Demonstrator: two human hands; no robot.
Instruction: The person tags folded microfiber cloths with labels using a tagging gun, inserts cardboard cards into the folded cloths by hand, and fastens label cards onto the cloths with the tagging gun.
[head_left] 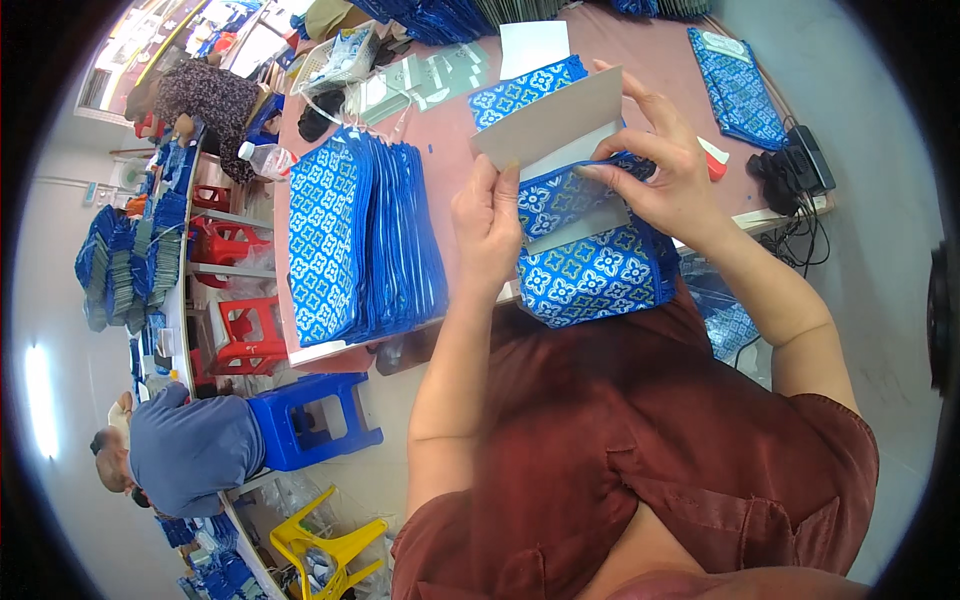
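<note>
Over the table's front edge I hold a blue fabric piece [595,280] with a white and green flower pattern, folded so that pale strips show between its patterned parts. A stiff whitish card [550,118] stands tilted above it. My left hand [488,212] is closed, its thumb and fingers pinching the card's lower left corner. My right hand [665,170] pinches the fabric's upper edge between thumb and forefinger, while another finger reaches up to the card's right end. Behind the card lies more of the patterned fabric [520,97], beside a white sheet [535,45].
A thick stack of blue patterned pieces [365,240] stands left on the pink table [460,90]. Grey-green templates [425,80], a white basket [338,62] and a bottle [268,160] lie behind. At right are a folded patterned piece [738,90] and black adapters [795,165]. Two people work at left.
</note>
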